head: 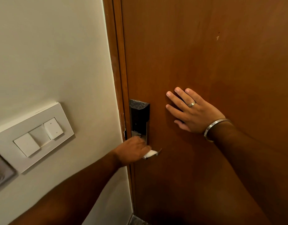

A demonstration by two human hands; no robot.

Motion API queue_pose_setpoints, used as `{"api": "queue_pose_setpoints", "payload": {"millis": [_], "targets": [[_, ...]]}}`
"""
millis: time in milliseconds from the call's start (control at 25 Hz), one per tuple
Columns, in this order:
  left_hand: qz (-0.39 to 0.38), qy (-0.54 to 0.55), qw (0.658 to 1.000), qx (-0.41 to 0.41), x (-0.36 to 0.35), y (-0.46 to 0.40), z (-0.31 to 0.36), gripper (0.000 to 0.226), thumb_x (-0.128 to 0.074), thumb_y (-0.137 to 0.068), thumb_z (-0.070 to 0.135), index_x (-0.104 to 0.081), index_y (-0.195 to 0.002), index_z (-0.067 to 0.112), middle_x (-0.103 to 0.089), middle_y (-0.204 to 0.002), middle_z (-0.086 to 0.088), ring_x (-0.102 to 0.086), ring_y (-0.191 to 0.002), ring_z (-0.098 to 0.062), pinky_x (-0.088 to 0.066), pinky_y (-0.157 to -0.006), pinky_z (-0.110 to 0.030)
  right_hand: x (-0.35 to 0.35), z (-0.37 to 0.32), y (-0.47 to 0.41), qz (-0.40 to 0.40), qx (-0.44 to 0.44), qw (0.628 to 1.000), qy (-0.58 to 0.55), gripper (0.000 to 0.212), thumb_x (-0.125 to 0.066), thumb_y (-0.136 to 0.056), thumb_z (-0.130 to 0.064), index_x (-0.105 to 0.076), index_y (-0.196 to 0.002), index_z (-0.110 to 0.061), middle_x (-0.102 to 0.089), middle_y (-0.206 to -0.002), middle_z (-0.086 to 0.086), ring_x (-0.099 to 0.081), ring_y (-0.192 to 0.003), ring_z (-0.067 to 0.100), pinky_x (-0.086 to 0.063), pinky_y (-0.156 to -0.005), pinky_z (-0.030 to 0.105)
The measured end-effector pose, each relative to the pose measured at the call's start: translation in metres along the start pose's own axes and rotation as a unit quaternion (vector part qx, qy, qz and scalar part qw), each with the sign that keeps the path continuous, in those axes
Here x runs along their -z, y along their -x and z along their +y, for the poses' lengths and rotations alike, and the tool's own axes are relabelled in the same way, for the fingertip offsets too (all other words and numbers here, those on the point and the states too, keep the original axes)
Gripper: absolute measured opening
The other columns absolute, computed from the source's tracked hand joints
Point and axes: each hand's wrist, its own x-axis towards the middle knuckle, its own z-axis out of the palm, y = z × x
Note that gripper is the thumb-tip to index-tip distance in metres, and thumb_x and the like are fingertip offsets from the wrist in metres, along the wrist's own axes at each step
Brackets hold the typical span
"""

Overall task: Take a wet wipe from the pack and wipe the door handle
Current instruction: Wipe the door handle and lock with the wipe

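Gripping a folded white wet wipe (149, 154), the left hand (133, 150) covers the door handle (158, 151); right hand (192, 114) lies flat, fingers spread, on the door (205, 54).

Warm, dim indoor light; the door (205, 54) looks evenly lit, darkening toward the bottom. The left hand (133, 150) is motion-blurred, and wide-angle distortion bends the frame edges.

- The right-hand key of the white switch plate (33, 135) on the wall bears two small arrow marks, one pointing up near its top and one pointing down near its bottom.
- The other keys on that plate are blank.
- No words, brand names or numbers can be read on the lock plate (139, 120) or the door (205, 54).
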Motion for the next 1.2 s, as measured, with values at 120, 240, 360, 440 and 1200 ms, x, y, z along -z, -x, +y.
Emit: {"api": "queue_pose_setpoints", "payload": {"millis": [120,240,360,440,1200], "targets": [[-0.015,0.052,0.998,0.036,-0.001,0.014,-0.016,0.057,-0.072,-0.082,0.025,-0.049,-0.132,0.011,-0.058,-0.131,-0.011,-0.052,-0.12,-0.024,-0.037,-0.102,-0.037,0.0,0.0,0.0,0.004,-0.001,1.0,-0.002,0.06,-0.039,-0.092,-0.051,-0.046,-0.14,-0.016,-0.033,-0.158,0.022,-0.032,-0.144,0.043,-0.022,-0.118,0.053],[-0.068,0.082,0.991,0.078,-0.001,0.039,-0.029,0.071,-0.051,-0.09,0.037,-0.017,-0.149,0.015,-0.022,-0.156,-0.01,-0.021,-0.14,-0.021,-0.023,-0.11,-0.036,0.0,0.0,0.0,0.006,-0.001,1.0,-0.001,0.061,-0.039,-0.092,-0.051,-0.047,-0.14,-0.015,-0.034,-0.157,0.022,-0.034,-0.143,0.044,-0.023,-0.118,0.053],[-0.095,0.058,0.991,0.074,0.003,0.038,-0.034,0.069,-0.055,-0.09,0.021,-0.019,-0.149,0.019,-0.025,-0.155,-0.011,-0.03,-0.138,-0.027,-0.039,-0.101,-0.039,0.001,-0.001,-0.001,0.002,-0.001,1.0,0.001,0.061,-0.039,-0.092,-0.052,-0.046,-0.14,-0.015,-0.033,-0.157,0.022,-0.033,-0.144,0.043,-0.023,-0.118,0.053],[-0.086,0.021,0.993,0.074,0.005,0.027,-0.037,0.062,-0.065,-0.086,0.017,-0.035,-0.141,0.017,-0.042,-0.146,-0.015,-0.048,-0.124,-0.032,-0.05,-0.09,-0.042,0.003,0.0,-0.001,-0.001,-0.001,1.0,0.003,0.062,-0.04,-0.091,-0.052,-0.047,-0.14,-0.016,-0.033,-0.157,0.022,-0.034,-0.143,0.043,-0.023,-0.118,0.053],[-0.003,0.03,0.997,0.07,0.009,0.019,-0.035,0.052,-0.076,-0.077,0.012,-0.057,-0.125,0.008,-0.065,-0.12,-0.019,-0.063,-0.105,-0.035,-0.053,-0.085,-0.043,0.002,0.0,0.0,-0.012,0.0,1.0,0.004,0.062,-0.036,-0.093,-0.052,-0.043,-0.143,-0.016,-0.03,-0.159,0.022,-0.031,-0.145,0.043,-0.019,-0.119,0.052]]}}
